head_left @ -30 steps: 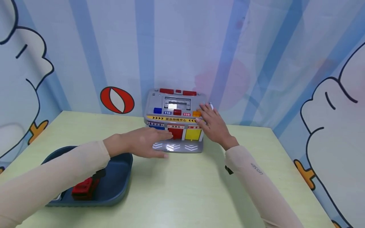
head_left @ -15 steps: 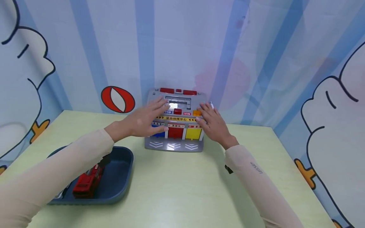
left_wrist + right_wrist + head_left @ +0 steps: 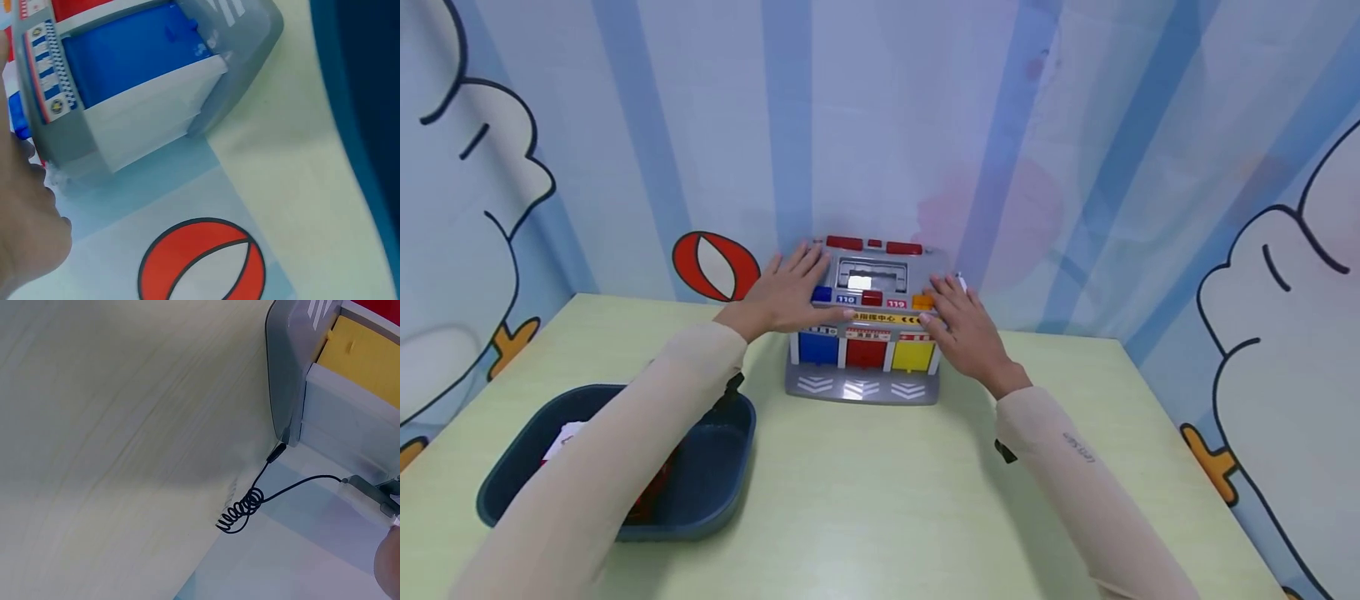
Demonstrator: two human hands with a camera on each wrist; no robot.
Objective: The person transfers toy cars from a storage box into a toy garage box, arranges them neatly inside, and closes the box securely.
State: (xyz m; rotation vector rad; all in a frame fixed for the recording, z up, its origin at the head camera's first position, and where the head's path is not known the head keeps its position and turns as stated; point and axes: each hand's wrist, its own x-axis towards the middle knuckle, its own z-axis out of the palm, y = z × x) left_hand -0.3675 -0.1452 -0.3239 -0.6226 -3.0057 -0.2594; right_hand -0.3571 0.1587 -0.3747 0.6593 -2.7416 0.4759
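Note:
A grey toy rescue station [image 3: 862, 388] stands at the back of the table, its blue, red and yellow garage doors facing me. My left hand [image 3: 792, 293] rests on the station's top left corner, fingers straight and spread, near the blue button [image 3: 822, 294]. On the top right side lies my right hand [image 3: 967, 331] with straight fingers, beside the orange button [image 3: 922, 301]. Between them sits a red button [image 3: 872, 297]. In the right wrist view a coiled black cord [image 3: 240, 509] runs from the station's base to a white and grey piece [image 3: 369, 500] at its side.
A dark blue tray [image 3: 730, 500] stands at the left of the table, partly under my left forearm. A red toy vehicle [image 3: 647, 500] and a white item [image 3: 562, 437] show in it. A printed curtain [image 3: 880, 125] hangs right behind the station.
My left hand has risen from in front of the blue door to the station's top left corner. My right hand has stayed on the right side.

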